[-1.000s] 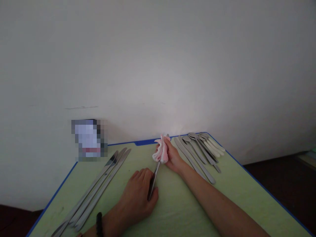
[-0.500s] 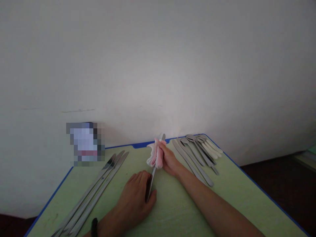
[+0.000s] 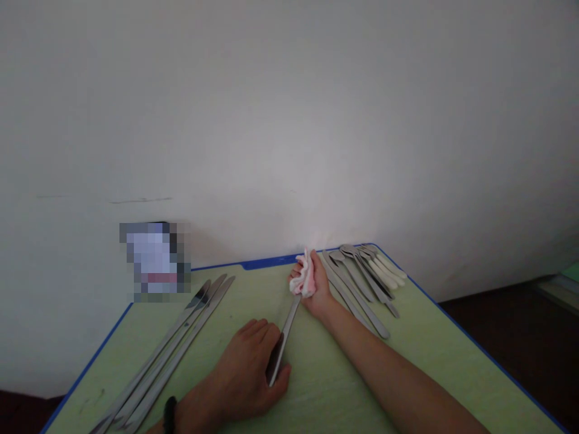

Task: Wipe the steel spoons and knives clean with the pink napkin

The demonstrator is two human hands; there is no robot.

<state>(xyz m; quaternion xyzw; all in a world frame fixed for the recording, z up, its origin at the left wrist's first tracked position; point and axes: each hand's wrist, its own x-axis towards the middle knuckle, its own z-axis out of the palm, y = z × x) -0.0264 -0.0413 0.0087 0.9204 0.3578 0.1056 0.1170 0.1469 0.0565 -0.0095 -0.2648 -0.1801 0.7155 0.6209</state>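
A silver table knife (image 3: 288, 334) slants away from me over the middle of the table. My left hand (image 3: 253, 367) has the near end of its handle between thumb and fingers. My right hand (image 3: 319, 286) is closed on a pink and white cloth (image 3: 304, 280), wrapped about the far part of the knife, so the blade is hidden. To the left of my hands lie several long table knives (image 3: 181, 343), side by side. Beside my right forearm are more knives (image 3: 368, 310), with several spoons (image 3: 348, 253) farther right.
Several pieces of cutlery with cream handles (image 3: 389, 271) lie at the back right corner. A blurred-out object (image 3: 154, 259) stands at the back left against the wall (image 3: 289, 120). The green table (image 3: 434, 361) has a blue edge.
My right hand has turned at the wrist and shifted slightly right with the cloth. The blade tip that stuck out beyond the cloth is now hidden, and more of the handle shows.
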